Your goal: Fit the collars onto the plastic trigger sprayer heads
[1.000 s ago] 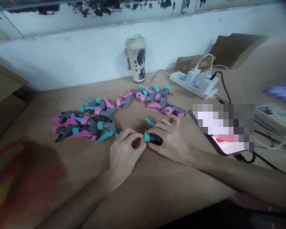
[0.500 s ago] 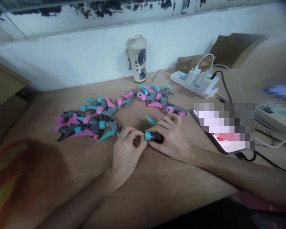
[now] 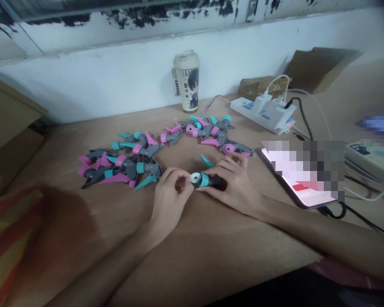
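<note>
My right hand (image 3: 233, 187) grips a grey spray-trigger head (image 3: 211, 181) with a teal collar and a teal lever sticking up behind it. My left hand (image 3: 171, 192) is curled, its thumb and forefinger pinched at the white end of that head's nozzle. Both hands rest low over the wooden table (image 3: 192, 247). One pile of finished trigger heads (image 3: 121, 164), grey with pink and teal parts, lies to the left of my hands. A second pile (image 3: 211, 132) lies just beyond my right hand.
A tall coffee cup (image 3: 187, 81) stands at the wall. A white power strip (image 3: 264, 113) with chargers and cables sits at the back right, a phone (image 3: 302, 189) right of my hand. Cardboard boxes (image 3: 320, 64) lie at the back right and far left.
The white end of the nozzle now shows between my hands, where before my left fingers covered it. Hands and head have shifted slightly right in the view.
</note>
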A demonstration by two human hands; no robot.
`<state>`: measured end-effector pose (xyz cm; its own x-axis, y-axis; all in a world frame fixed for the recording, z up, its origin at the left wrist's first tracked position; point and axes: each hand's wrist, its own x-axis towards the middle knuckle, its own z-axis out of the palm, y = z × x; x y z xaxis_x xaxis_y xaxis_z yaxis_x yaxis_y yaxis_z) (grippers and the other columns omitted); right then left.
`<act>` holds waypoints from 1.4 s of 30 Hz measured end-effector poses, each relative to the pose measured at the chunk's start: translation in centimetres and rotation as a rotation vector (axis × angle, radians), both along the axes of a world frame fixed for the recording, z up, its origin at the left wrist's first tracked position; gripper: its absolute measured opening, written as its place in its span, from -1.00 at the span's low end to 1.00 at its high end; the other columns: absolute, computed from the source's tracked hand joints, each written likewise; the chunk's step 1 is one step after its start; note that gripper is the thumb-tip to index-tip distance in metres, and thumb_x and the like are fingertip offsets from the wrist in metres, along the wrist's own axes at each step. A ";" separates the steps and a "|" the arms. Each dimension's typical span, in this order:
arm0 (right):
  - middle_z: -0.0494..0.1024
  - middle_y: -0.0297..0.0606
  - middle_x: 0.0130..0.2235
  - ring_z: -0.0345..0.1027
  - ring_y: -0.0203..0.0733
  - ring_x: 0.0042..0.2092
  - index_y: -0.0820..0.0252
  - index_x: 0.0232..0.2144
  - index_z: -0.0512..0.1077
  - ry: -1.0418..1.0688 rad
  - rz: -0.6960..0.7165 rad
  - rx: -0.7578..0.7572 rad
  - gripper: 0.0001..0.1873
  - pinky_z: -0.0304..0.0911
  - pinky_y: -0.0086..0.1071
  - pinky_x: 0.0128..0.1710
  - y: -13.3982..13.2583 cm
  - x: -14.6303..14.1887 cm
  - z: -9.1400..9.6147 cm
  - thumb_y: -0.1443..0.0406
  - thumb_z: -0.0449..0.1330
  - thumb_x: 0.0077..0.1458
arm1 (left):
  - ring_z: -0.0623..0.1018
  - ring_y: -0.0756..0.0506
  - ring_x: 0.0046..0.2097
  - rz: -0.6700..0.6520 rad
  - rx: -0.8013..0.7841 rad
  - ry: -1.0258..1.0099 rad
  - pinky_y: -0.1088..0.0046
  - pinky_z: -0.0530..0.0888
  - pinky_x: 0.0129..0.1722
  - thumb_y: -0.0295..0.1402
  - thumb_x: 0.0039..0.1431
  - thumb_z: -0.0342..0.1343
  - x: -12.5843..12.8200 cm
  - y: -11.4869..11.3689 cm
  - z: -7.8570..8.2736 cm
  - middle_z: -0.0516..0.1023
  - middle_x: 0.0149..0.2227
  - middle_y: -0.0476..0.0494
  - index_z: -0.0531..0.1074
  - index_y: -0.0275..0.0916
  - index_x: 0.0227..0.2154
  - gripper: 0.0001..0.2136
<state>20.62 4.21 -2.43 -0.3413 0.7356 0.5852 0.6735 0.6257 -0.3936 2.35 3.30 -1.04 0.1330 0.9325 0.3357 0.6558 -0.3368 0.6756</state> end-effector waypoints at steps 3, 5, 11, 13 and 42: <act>0.52 -0.34 -0.31 0.34 -0.20 -0.18 0.09 -0.28 0.45 0.015 0.023 -0.039 -0.73 -0.14 -0.11 0.10 0.2 0.1 0.1 0.07 0.19 0.04 | 0.38 0.01 -0.38 -0.044 -0.055 -0.131 0.51 0.39 -0.43 -0.37 0.18 -0.02 -0.2 0.2 -0.1 0.37 -0.32 -0.05 0.37 -0.23 -0.42 -0.89; 0.53 -0.33 -0.27 0.34 -0.20 -0.14 0.09 -0.26 0.44 0.042 0.033 -0.065 -0.72 -0.11 -0.13 0.10 0.2 0.2 0.2 0.08 0.20 0.03 | 0.38 0.03 -0.40 -0.073 -0.121 -0.230 0.55 0.39 -0.48 -0.33 0.19 -0.02 -0.3 0.4 -0.2 0.36 -0.32 -0.04 0.37 -0.23 -0.41 -0.87; 0.55 -0.34 -0.23 0.37 -0.20 -0.12 0.09 -0.23 0.44 0.129 0.080 -0.114 -0.71 -0.07 -0.13 0.11 0.3 0.5 0.3 0.12 0.25 -0.02 | 0.35 0.05 -0.45 -0.112 -0.209 -0.299 0.57 0.39 -0.53 -0.34 0.14 0.04 -0.4 0.5 -0.2 0.36 -0.36 -0.04 0.40 -0.24 -0.44 -0.88; 0.55 -0.33 -0.23 0.38 -0.20 -0.12 0.09 -0.23 0.44 0.134 0.094 -0.131 -0.71 0.00 -0.14 0.07 0.3 0.6 0.4 0.11 0.24 -0.01 | 0.37 0.02 -0.41 -0.111 -0.183 -0.288 0.56 0.39 -0.53 -0.33 0.13 0.06 -0.4 0.6 -0.3 0.37 -0.36 -0.05 0.41 -0.24 -0.43 -0.89; 0.57 -0.34 -0.26 0.38 -0.24 -0.17 0.09 -0.20 0.48 0.108 0.141 -0.046 -0.69 -0.09 -0.14 0.09 0.6 0.5 0.1 0.14 0.24 -0.01 | 0.43 0.03 -0.35 -0.121 0.094 -0.041 0.60 0.41 -0.49 -0.47 0.03 0.14 0.2 0.0 -0.1 0.37 -0.33 -0.04 0.42 -0.22 -0.40 -0.95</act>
